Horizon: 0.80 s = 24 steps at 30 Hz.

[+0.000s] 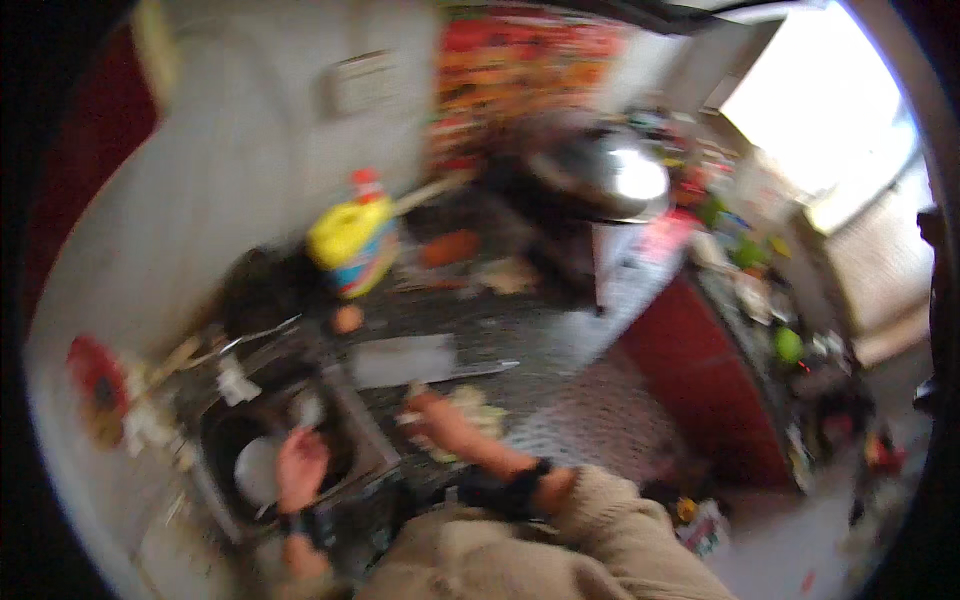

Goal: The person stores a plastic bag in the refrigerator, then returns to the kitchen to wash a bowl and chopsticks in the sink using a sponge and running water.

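Note:
The picture is smeared by motion. Over the right side of the sink (378, 440) is my left hand (302, 468), fingers loosely stretched and nothing visible in them. A white bowl or plate (258, 470) lies in the sink beside it. My right hand (440, 422) is over the counter just right of the sink, its fingers drawn together around a small pale bit that I cannot make out. Pale green-yellow leafy pieces (480, 410) lie beside and partly under that hand. Just beyond it rests a cleaver (405, 360), its broad pale blade to the left.
A yellow bottle with a red cap (352, 245) stands against the wall, with a round brownish thing (348, 319) in front. Farther right is a large pot with a shiny lid (605, 175). A red-fronted cabinet (700, 370) with a cluttered top borders the right side.

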### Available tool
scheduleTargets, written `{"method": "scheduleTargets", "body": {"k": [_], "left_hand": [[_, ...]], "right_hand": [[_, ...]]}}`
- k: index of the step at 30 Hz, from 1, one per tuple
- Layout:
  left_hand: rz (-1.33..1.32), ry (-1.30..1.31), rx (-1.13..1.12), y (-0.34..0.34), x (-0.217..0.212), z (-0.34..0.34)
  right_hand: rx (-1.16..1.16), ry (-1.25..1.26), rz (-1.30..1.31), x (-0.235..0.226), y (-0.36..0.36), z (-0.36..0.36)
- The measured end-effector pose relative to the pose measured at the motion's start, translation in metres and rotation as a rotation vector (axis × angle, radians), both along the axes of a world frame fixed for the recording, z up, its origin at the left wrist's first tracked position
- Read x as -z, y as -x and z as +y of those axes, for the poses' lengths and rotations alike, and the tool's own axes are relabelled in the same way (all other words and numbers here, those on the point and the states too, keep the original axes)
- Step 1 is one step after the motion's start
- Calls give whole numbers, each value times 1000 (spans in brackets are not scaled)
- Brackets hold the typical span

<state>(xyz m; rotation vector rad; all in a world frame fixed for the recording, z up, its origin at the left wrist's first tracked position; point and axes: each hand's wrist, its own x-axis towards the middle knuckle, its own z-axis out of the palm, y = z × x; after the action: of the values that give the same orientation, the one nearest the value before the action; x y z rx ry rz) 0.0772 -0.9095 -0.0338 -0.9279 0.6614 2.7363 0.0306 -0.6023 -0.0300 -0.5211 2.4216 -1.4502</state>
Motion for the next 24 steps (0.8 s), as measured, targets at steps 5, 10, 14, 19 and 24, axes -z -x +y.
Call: {"method": "scheduleTargets", "body": {"k": [5, 10, 14, 19, 24], "left_hand": [[-108, -13, -157, 9, 1, -9], [-115, 123, -271, 7, -24, -36], [-54, 100, -310, 15, 2, -63], [171, 81, -249, 35, 22, -69], [94, 27, -169, 56, 40, -81]], "right_hand": [[59, -13, -72, -44, 22, -31], [-73, 64, -43, -63, 51, -111], [-137, 185, -135, -70, 62, -187], [-130, 167, 73, -45, 70, -262], [-184, -67, 245, -35, 82, -286]]}}
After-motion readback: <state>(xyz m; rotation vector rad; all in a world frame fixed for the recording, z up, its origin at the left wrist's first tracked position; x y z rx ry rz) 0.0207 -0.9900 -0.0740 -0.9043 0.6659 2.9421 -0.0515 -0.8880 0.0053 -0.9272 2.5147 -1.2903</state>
